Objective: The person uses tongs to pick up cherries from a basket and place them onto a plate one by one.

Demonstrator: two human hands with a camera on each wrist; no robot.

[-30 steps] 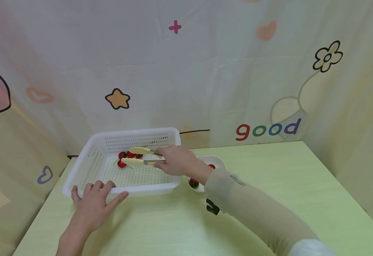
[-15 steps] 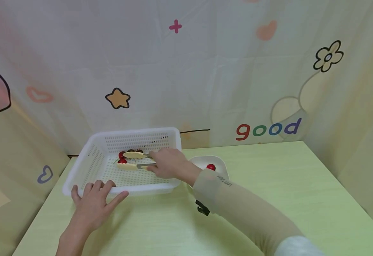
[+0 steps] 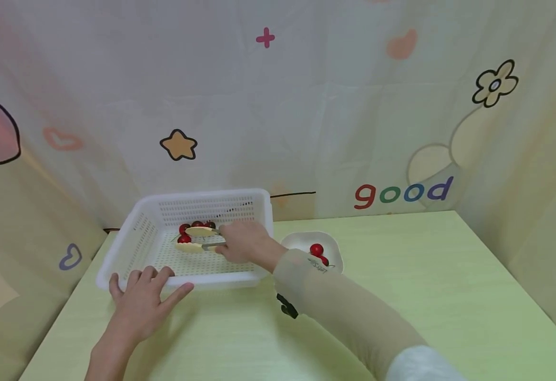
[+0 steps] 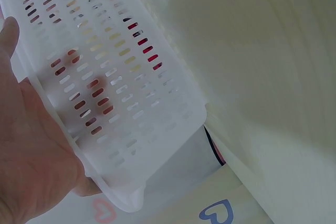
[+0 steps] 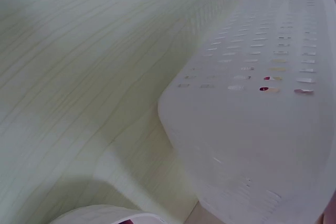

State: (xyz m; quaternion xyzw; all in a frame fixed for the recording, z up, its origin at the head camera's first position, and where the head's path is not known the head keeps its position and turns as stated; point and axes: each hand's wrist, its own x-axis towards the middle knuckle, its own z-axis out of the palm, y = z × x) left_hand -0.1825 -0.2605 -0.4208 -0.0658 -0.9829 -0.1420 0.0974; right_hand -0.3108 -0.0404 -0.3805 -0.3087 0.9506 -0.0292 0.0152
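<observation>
A white slotted plastic basket (image 3: 221, 280) sits at the left of the table, with several dark red cherries (image 3: 184, 240) on its floor. My right hand (image 3: 247, 241) reaches over the basket and grips metal tongs with cream tips (image 3: 189, 247). The parted tips lie right at the cherries, one on either side of the nearest. My left hand (image 3: 140, 304) holds the basket's front rim, thumb outside. Its fingertips show through the slots of the basket wall (image 4: 126, 103) in the left wrist view. The right wrist view shows the basket's outer side (image 5: 236, 140), with the tongs hidden behind it.
A small white bowl (image 3: 304, 241) with red cherries in it stands right of the basket, partly covered by my right sleeve (image 3: 335, 296). The pale green table (image 3: 430, 286) extends to the right. A printed curtain (image 3: 211, 106) hangs behind.
My right hand has moved left and a little down with the tongs, their tips coming lower around the nearest cherry. More of the bowl shows now. My left hand stays on the rim.
</observation>
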